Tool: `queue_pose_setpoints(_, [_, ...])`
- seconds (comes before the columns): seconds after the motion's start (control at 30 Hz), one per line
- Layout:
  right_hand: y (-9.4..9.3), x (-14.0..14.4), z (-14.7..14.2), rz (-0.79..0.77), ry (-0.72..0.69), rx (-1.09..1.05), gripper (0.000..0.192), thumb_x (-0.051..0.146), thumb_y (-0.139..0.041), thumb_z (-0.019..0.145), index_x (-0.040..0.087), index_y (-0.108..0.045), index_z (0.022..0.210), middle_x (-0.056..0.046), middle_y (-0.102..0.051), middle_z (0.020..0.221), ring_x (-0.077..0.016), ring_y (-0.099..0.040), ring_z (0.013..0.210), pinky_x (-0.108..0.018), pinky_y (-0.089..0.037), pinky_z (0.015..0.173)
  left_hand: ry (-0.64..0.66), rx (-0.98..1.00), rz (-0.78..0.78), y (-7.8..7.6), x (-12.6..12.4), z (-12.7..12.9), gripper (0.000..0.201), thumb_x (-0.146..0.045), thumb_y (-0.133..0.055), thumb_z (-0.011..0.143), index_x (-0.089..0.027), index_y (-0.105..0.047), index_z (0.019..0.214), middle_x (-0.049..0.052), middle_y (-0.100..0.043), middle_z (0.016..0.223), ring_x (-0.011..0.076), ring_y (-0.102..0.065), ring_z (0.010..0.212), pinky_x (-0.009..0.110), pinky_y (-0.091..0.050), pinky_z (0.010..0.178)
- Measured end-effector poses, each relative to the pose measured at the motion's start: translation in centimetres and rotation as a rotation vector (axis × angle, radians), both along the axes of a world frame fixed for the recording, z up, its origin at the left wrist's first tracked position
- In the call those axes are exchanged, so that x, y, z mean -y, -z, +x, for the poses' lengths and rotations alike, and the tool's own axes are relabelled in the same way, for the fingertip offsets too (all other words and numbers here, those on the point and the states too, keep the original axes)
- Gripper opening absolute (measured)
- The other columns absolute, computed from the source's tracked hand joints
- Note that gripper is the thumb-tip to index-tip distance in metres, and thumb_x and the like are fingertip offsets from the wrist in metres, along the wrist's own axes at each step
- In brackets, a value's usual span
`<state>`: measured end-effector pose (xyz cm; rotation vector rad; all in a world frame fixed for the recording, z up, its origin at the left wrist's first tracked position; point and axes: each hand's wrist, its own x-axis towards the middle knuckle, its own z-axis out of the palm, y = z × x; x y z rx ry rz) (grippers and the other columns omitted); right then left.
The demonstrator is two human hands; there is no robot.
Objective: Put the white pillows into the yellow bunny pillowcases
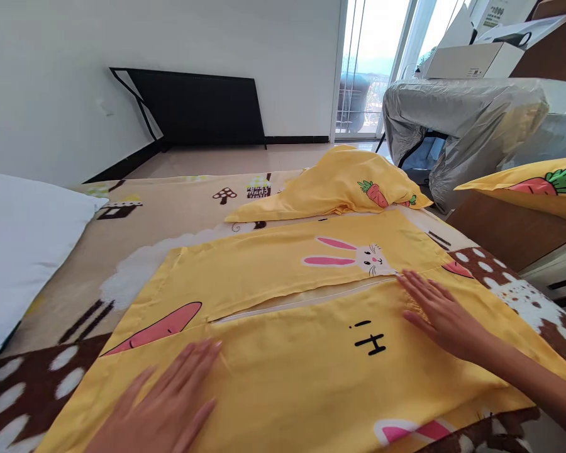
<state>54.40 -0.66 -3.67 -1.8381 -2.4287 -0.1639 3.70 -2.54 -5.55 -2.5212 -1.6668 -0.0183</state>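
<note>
- One bed (179, 220) is seen, covered by a beige and brown printed sheet; everything else lies on it.
- One white pillow (23, 245) is placed at the left edge of the bed.
- Two yellow pillowcases are counted on the bed. The flat pillowcase (287, 352) is spread in the foreground, its long axis running left to right across the view; its flap with the rabbit print is turned toward the far side, and the "HI" lettering is read upside down.
- The crumpled pillowcase (339, 182), with carrot print, is heaped just beyond the flat one, toward the window.
- Two hands are laid on the flat pillowcase. The left hand (170, 402) is pressed palm down at the near left, fingers extended and flat, nothing gripped.
- The right hand (441, 314) is pressed flat near the flap seam at the right, fingers spread, nothing gripped.
</note>
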Motion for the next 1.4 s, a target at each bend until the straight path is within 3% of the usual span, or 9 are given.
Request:
queue_pose_setpoints(0.1, [-1.9, -5.9, -8.6, -0.097, -0.170, -0.110, 0.063, 0.054, -0.022, 0.096, 0.018, -0.027, 0.147, -0.007, -0.025, 0.153, -0.0195, -0.018, 0.143, -0.042, -0.019, 0.115, 0.027, -0.028, -0.281, -4.1, -7.4, 8.7, 0.056, -0.038, -0.023, 0.093, -0.022, -0.028, 0.146, 0.004, -0.030, 0.151, 0.0209, -0.029, 0.140, 0.045, -0.028, 0.111])
queue_pose_setpoints(0.17, [-2.3, -10.0, -13.8, -0.131, -0.190, -0.181, 0.062, 0.053, -0.022, 0.096, 0.017, -0.034, 0.145, -0.010, -0.028, 0.152, -0.0212, -0.020, 0.142, -0.042, -0.019, 0.114, -0.010, 0.029, -0.270, -5.5, -12.4, 13.2, 0.056, -0.034, -0.025, 0.093, -0.016, -0.027, 0.146, 0.006, -0.024, 0.153, 0.0205, -0.021, 0.143, 0.048, -0.016, 0.115])
queue_pose_setpoints(0.27, [-1.7, -15.2, -18.8, -0.147, -0.198, -0.266, 0.057, 0.046, -0.020, 0.098, 0.016, -0.031, 0.145, -0.011, -0.030, 0.151, -0.0217, -0.023, 0.141, -0.042, -0.020, 0.113, -0.078, 0.079, -0.244, -5.0, -18.1, 16.5, 0.057, -0.032, -0.021, 0.093, -0.012, -0.026, 0.146, 0.009, -0.022, 0.154, 0.0212, -0.021, 0.142, 0.049, -0.019, 0.114])
queue_pose_setpoints(0.37, [-0.1, -18.6, -20.0, -0.184, -0.222, -0.273, 0.054, 0.044, -0.019, 0.099, 0.018, -0.033, 0.144, -0.009, -0.033, 0.151, -0.0194, -0.028, 0.139, -0.041, -0.020, 0.113, -0.144, 0.129, -0.232, -2.7, -21.3, 15.7, 0.058, -0.037, -0.018, 0.094, -0.015, -0.027, 0.146, 0.008, -0.021, 0.154, 0.0204, -0.021, 0.142, 0.048, -0.021, 0.113])
queue_pose_setpoints(0.53, [1.4, -22.4, -15.4, -0.207, -0.200, -0.248, 0.057, 0.050, -0.020, 0.097, 0.022, -0.034, 0.144, -0.006, -0.027, 0.153, -0.0181, -0.022, 0.142, -0.042, -0.018, 0.113, -0.281, 0.190, -0.178, -0.3, -23.8, 9.8, 0.061, -0.050, -0.012, 0.092, -0.025, -0.024, 0.147, 0.002, -0.014, 0.157, 0.0192, -0.014, 0.144, 0.048, -0.014, 0.115])
queue_pose_setpoints(0.8, [2.7, -24.5, 1.6, -0.187, 0.265, -0.071, 0.061, 0.055, -0.016, 0.094, 0.029, -0.018, 0.150, 0.000, -0.012, 0.157, -0.0178, -0.010, 0.144, -0.045, -0.009, 0.115, -0.549, 0.153, -0.124, -0.1, -23.2, -3.6, 0.062, -0.045, -0.011, 0.094, -0.016, -0.022, 0.148, 0.008, -0.016, 0.156, 0.0235, -0.017, 0.143, 0.050, -0.017, 0.113])
queue_pose_setpoints(1.0, [1.8, -23.6, 7.2, -0.151, 0.518, 0.020, 0.063, 0.052, -0.018, 0.094, 0.021, -0.025, 0.148, -0.010, -0.019, 0.156, -0.0269, -0.019, 0.142, -0.055, -0.016, 0.111, -0.565, 0.054, 0.033, -0.8, -20.8, -5.8, 0.060, -0.039, -0.008, 0.096, -0.013, -0.034, 0.142, 0.011, -0.030, 0.152, 0.0227, -0.028, 0.140, 0.050, -0.021, 0.111])
queue_pose_setpoints(1.17, [0.4, -22.8, 1.0, 0.028, 0.402, 0.003, 0.058, 0.022, -0.025, 0.090, -0.004, -0.030, 0.142, -0.026, -0.025, 0.149, -0.0331, -0.019, 0.141, -0.054, -0.011, 0.111, -0.234, -0.077, 0.130, -3.4, -21.4, 0.0, 0.056, -0.013, -0.015, 0.089, -0.001, -0.045, 0.134, 0.019, -0.042, 0.143, 0.0275, -0.033, 0.137, 0.050, -0.016, 0.113])
queue_pose_setpoints(1.4, [1.5, -21.8, -16.6, -0.044, -0.132, -0.130, 0.052, 0.031, -0.019, 0.097, 0.013, -0.035, 0.143, -0.008, -0.040, 0.147, -0.0136, -0.036, 0.134, -0.028, -0.027, 0.109, -0.026, 0.150, -0.115, -2.7, -23.3, 16.4, 0.053, -0.019, -0.025, 0.090, -0.011, -0.039, 0.140, 0.009, -0.039, 0.147, 0.0180, -0.035, 0.136, 0.035, -0.027, 0.112])
